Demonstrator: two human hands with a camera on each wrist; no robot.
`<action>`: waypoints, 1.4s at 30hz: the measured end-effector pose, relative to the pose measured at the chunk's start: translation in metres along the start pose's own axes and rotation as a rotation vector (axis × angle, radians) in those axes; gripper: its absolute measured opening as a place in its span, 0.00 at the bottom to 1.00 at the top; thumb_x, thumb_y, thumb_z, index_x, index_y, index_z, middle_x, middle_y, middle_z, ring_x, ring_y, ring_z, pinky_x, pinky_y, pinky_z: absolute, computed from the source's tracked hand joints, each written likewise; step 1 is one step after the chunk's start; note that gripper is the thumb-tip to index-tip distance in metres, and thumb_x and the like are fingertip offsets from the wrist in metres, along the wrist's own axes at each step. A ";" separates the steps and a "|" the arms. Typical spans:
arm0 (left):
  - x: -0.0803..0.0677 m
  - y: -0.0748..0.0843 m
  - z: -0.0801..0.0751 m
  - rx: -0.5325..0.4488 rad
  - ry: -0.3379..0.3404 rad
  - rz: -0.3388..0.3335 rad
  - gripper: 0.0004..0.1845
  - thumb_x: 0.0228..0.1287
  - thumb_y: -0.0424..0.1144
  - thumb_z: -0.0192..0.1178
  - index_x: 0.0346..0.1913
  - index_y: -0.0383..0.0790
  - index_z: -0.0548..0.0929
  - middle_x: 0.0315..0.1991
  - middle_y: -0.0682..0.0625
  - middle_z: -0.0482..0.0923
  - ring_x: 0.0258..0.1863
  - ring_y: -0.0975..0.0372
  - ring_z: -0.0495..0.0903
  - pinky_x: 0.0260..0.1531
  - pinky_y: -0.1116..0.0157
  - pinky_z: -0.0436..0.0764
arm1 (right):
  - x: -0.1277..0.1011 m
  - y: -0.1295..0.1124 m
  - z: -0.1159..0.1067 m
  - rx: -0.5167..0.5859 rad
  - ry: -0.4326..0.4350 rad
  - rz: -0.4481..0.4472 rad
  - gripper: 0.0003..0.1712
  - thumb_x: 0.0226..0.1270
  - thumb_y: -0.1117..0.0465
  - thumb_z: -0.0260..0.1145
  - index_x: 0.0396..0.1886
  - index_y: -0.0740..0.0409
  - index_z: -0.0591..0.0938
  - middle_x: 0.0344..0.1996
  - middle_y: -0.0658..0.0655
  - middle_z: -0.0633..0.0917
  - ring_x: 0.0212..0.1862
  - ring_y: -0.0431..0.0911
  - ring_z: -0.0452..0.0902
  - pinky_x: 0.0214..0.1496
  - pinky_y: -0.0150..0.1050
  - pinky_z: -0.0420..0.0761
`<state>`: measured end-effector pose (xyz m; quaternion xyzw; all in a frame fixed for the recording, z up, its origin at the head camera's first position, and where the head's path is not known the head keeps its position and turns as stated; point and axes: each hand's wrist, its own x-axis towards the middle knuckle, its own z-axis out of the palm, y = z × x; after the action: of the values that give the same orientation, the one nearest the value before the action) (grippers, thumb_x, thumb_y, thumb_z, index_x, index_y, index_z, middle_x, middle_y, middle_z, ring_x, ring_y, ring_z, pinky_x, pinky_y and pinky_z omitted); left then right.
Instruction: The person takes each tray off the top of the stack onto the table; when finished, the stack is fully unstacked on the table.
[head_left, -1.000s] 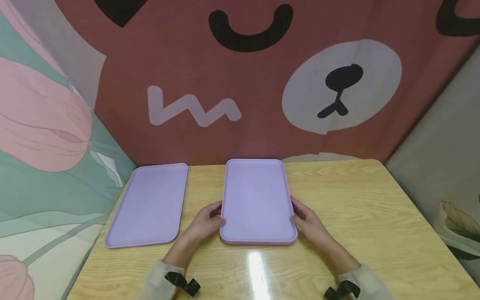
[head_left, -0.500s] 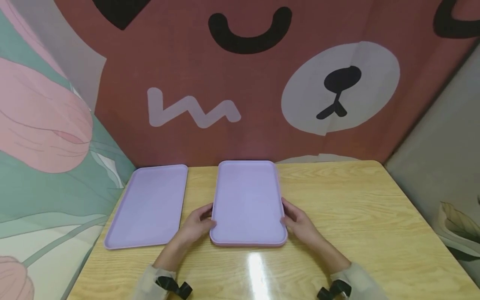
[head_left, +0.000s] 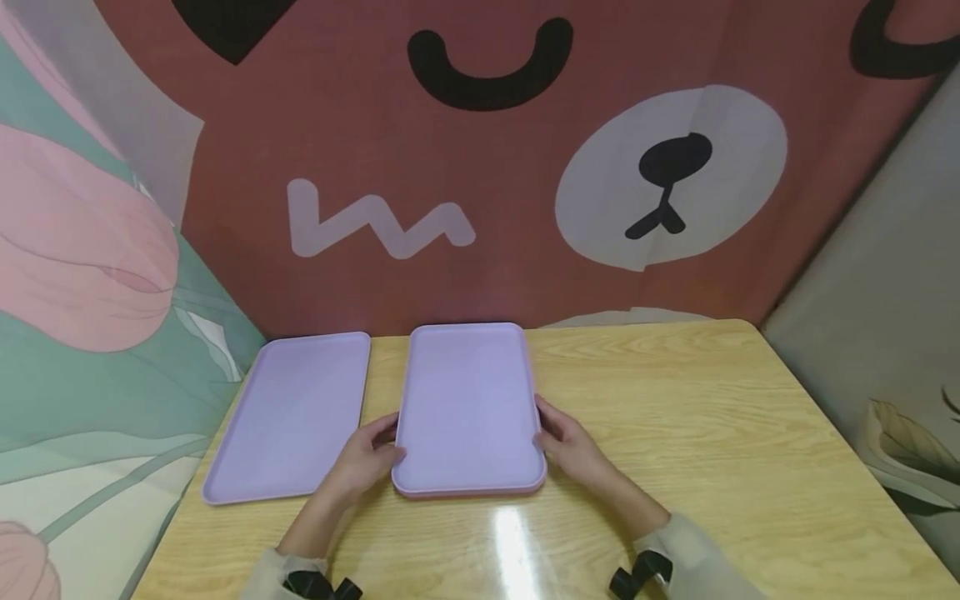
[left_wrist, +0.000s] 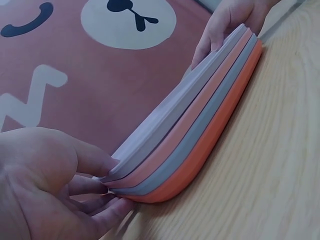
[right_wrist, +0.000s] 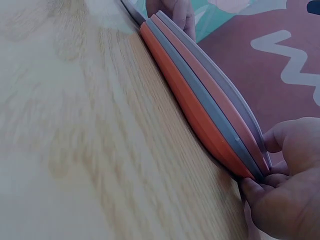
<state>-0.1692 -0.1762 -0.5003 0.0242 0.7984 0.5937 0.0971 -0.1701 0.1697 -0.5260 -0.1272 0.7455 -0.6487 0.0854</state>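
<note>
A stack of several trays (head_left: 465, 408) lies on the wooden table (head_left: 712, 433), lavender on top. The wrist views show its layers: lavender, salmon, grey-blue and orange (left_wrist: 200, 125) (right_wrist: 200, 95). My left hand (head_left: 378, 446) (left_wrist: 45, 185) grips the stack's left edge near the front corner, thumb above and fingers below. Gripping the right edge the same way is my right hand (head_left: 558, 433) (right_wrist: 285, 190). The stack's underside seems to rest on the table. A single lavender tray (head_left: 292, 417) lies flat just left of the stack.
A red cloth backdrop with a cartoon bear face (head_left: 667, 175) hangs behind the table. A green and pink patterned cloth (head_left: 90, 317) borders the left side. The table's right half (head_left: 750, 500) is bare wood with a glare spot near the front.
Both hands have slid the tray stack to the left across the table, so it now lies close beside the single lavender tray. The grip on both edges is unchanged.
</note>
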 end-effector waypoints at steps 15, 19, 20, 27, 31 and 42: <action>-0.008 0.001 -0.027 0.097 0.073 -0.012 0.31 0.64 0.19 0.58 0.70 0.20 0.66 0.59 0.26 0.76 0.60 0.40 0.76 0.53 0.63 0.82 | 0.021 -0.004 0.030 -0.035 0.011 -0.019 0.38 0.71 0.78 0.56 0.78 0.72 0.55 0.75 0.73 0.57 0.76 0.64 0.53 0.74 0.49 0.57; -0.009 0.005 -0.030 0.139 0.089 -0.017 0.32 0.63 0.19 0.58 0.70 0.18 0.65 0.58 0.24 0.76 0.58 0.39 0.77 0.52 0.58 0.83 | 0.026 -0.004 0.036 -0.029 -0.006 -0.023 0.37 0.72 0.77 0.55 0.78 0.71 0.54 0.76 0.72 0.56 0.76 0.64 0.52 0.75 0.49 0.56; -0.010 0.006 -0.031 0.150 0.092 -0.018 0.32 0.62 0.19 0.58 0.70 0.17 0.65 0.57 0.23 0.76 0.57 0.39 0.78 0.52 0.57 0.84 | 0.027 -0.004 0.037 -0.025 -0.008 -0.023 0.37 0.72 0.77 0.55 0.78 0.71 0.54 0.76 0.72 0.56 0.76 0.63 0.52 0.75 0.49 0.56; -0.010 0.009 -0.036 0.228 0.122 -0.025 0.32 0.58 0.19 0.59 0.67 0.15 0.67 0.49 0.27 0.80 0.44 0.50 0.83 0.40 0.71 0.82 | 0.032 -0.004 0.044 -0.020 -0.016 -0.018 0.38 0.72 0.77 0.55 0.78 0.71 0.54 0.76 0.72 0.56 0.77 0.63 0.52 0.75 0.49 0.56; -0.010 0.007 -0.040 0.257 0.135 -0.021 0.31 0.58 0.19 0.59 0.67 0.16 0.69 0.48 0.28 0.81 0.44 0.49 0.84 0.41 0.69 0.84 | 0.033 -0.005 0.048 -0.016 -0.026 -0.023 0.38 0.72 0.77 0.56 0.78 0.71 0.54 0.76 0.72 0.55 0.77 0.64 0.52 0.75 0.49 0.57; -0.011 -0.001 -0.053 0.274 0.144 -0.005 0.30 0.61 0.21 0.60 0.67 0.20 0.70 0.50 0.28 0.81 0.48 0.46 0.84 0.45 0.64 0.85 | 0.040 -0.007 0.058 -0.003 -0.035 -0.035 0.39 0.72 0.77 0.56 0.79 0.70 0.54 0.78 0.70 0.55 0.77 0.62 0.53 0.74 0.48 0.60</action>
<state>-0.1683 -0.2279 -0.4856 -0.0071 0.8770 0.4791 0.0368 -0.1902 0.1021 -0.5264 -0.1517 0.7424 -0.6468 0.0867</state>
